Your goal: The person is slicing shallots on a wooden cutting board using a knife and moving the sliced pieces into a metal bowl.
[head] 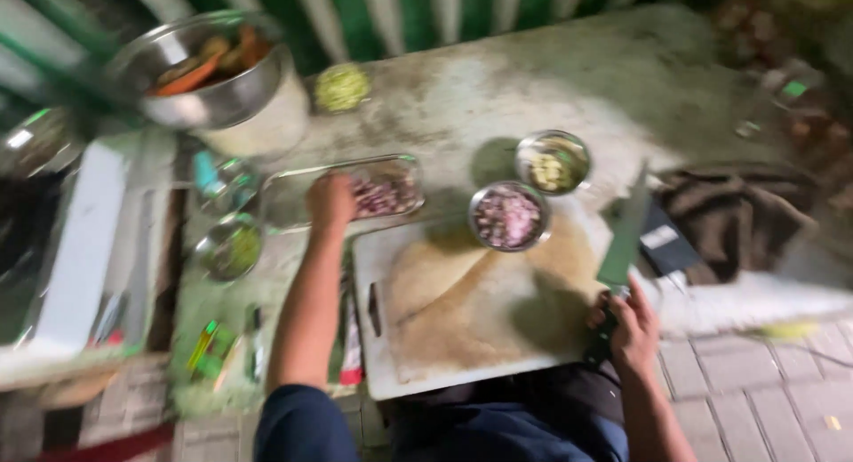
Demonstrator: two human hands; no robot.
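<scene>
My right hand (633, 327) holds the knife (625, 240) over the empty cutting board (462, 311). My left hand (330, 202) grips the glass tray (293, 200); chopped onion already fills one bowl (508, 217).

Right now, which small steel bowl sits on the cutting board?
The bowl of pink chopped bits; the bowl of yellowish bits stands behind it, off the board.

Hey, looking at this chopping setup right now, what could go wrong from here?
The right hand holds a large knife blade-up beside the cutting board; a careless swing might cut. The small steel bowl of chopped bits sits on the board's far edge and could tip. The left hand reaches away into the tray, perhaps dividing attention.
</scene>
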